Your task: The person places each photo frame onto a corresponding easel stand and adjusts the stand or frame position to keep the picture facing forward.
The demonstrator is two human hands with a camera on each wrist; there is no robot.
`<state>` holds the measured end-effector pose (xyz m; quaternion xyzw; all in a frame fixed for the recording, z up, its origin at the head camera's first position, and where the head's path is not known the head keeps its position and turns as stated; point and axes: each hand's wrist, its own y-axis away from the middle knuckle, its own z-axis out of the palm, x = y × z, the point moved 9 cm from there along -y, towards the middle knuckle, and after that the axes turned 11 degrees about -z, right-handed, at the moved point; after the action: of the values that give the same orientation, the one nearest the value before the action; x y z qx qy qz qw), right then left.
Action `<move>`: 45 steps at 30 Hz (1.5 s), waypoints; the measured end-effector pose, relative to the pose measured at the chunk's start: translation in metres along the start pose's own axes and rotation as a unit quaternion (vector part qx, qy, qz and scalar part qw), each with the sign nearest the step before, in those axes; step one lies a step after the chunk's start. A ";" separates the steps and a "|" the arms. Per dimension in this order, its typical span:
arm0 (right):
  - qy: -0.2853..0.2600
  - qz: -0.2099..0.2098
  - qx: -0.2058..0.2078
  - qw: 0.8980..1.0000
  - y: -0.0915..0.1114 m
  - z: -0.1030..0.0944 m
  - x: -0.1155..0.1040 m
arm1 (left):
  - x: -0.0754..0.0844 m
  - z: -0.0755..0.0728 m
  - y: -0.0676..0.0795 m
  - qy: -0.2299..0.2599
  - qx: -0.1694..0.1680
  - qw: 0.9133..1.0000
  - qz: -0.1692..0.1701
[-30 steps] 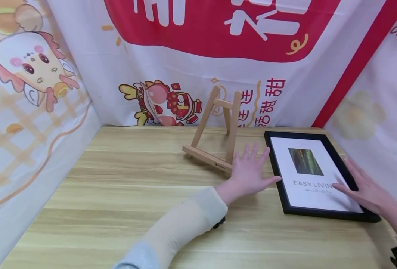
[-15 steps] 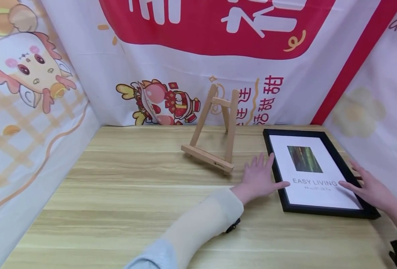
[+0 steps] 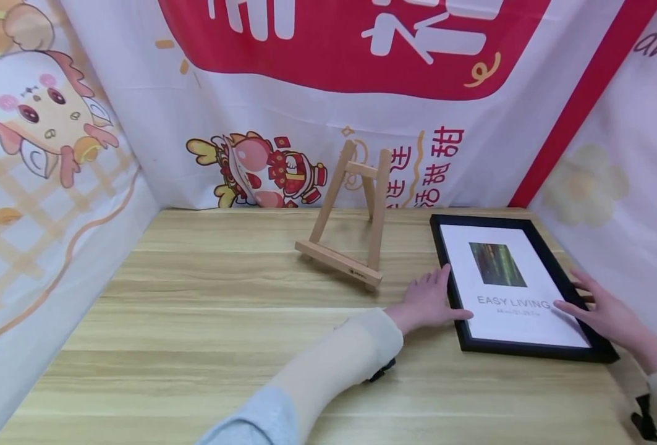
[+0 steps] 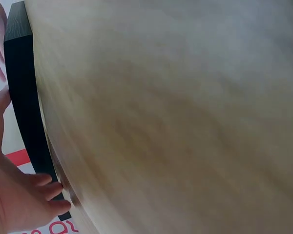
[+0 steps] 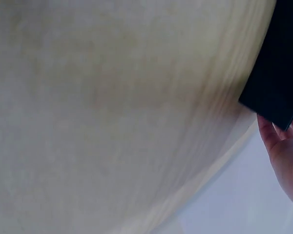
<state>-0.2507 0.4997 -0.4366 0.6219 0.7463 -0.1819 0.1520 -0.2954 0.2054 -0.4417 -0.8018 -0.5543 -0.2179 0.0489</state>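
Observation:
A black picture frame (image 3: 525, 353) lies flat at the right of the table. It has a white insert with a small dark green picture and the words "EASY LIVING". My left hand (image 3: 425, 301) grips its left side, thumb over the front edge and fingertips against the outer side. In the left wrist view, the fingers of the left hand (image 4: 24, 197) bend in at the frame's side (image 4: 24, 97). On the opposite side, my right hand (image 3: 612, 315) holds the edge, thumb over the front. Its fingers are partly hidden behind the frame's corner (image 5: 278, 83) in the right wrist view.
A small wooden easel (image 3: 339, 258) stands left of the frame, near the back of the wood-grain table (image 3: 194, 346). Printed cloth hangs behind as a red and white backdrop (image 3: 328, 55), with more cloth along the left (image 3: 44, 204) and right sides.
My left hand has come down and right, from spread above the table beside the easel to the frame's left side. My right hand has closed in on the right edge. The frame has hardly moved.

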 end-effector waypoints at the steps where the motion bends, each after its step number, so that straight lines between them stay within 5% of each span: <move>1: -0.005 0.000 -0.001 1.000 0.000 0.001 -0.001 | -0.002 0.000 0.000 0.010 -0.003 1.000 0.001; 10: -0.042 -0.016 0.003 0.999 0.004 0.005 -0.011 | -0.018 -0.010 0.008 0.101 -0.037 0.994 -0.013; 20: -0.030 -0.074 0.039 0.996 0.008 0.003 -0.023 | -0.034 -0.017 0.012 0.131 -0.043 0.990 -0.025; 33: -0.064 -0.003 -0.017 0.998 0.013 0.018 -0.021 | -0.046 -0.015 0.017 0.167 -0.043 0.982 -0.083; 45: -0.134 0.027 -0.012 0.991 0.013 0.021 -0.028 | -0.055 -0.013 0.018 0.244 -0.029 0.959 -0.138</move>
<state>-0.2329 0.4678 -0.4439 0.6103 0.7041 -0.2502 0.2630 -0.2992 0.1468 -0.4495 -0.6407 -0.6245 -0.4278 0.1285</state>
